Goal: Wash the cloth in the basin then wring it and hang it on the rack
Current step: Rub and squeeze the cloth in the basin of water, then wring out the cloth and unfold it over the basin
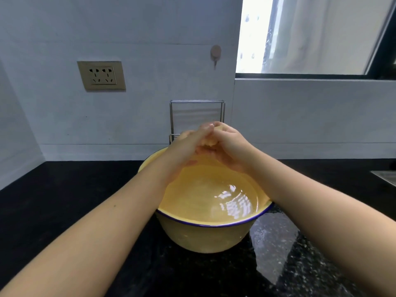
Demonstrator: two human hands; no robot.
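A yellow enamel basin [205, 236] with a blue rim stands on the black counter and holds rippling water. Above its far edge my left hand [188, 144] and my right hand [231, 146] are pressed together around a small bunched pale yellow cloth [209, 142]. Only a little of the cloth shows between the fingers and at the fingertips. Right behind the hands a chrome wire rack [197, 103] stands against the wall, with nothing on its top bars.
The black speckled counter [64, 200] runs to a white wall with a gold socket plate [101, 76] at the left and a round wall hook [215, 52]. A window is at the upper right. A steel sink edge [385, 176] shows at the far right.
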